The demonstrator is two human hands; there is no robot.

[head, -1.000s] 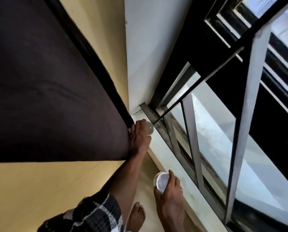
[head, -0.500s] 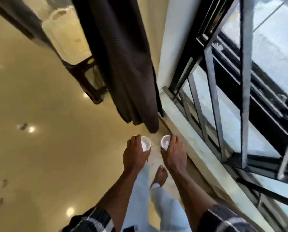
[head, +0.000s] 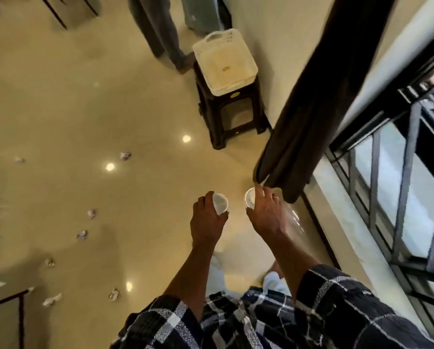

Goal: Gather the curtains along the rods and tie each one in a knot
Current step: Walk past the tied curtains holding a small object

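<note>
Far left: crumpled white paper scraps [head: 81,235] scattered over the glossy beige tiled floor [head: 59,109], with ceiling lights reflected in the tiles. Top centre-left: grey trouser legs [head: 158,28] of another person, standing on the floor, blurred.

Centre: left hand [head: 209,220] reaches forward from a black-and-white checked shirt sleeve [head: 160,321], back of the hand up. Its fingers and thumb are curled round a small white round cup [head: 221,203], which is tilted so its mouth faces the camera.

Above that: a cream perforated plastic basket [head: 224,61] sits on top of a dark brown plastic stool [head: 232,114], which stands against the wall.

Right hand [head: 266,212] is just beside the left one, apart from it. It grips a second small white cup [head: 250,196] from above, with a ring [head: 275,197] on one finger.

The dark brown fabric curtain [head: 311,109] hangs bunched into a narrow column of loose folds, running from the top right down to a hem just beyond the right hand's fingertips. Cannot tell whether the fingers touch the hem.

Right of the curtain: a pale stone window sill [head: 336,217], then a window with grey metal bars [head: 402,187] in a black frame along the right edge.
</note>
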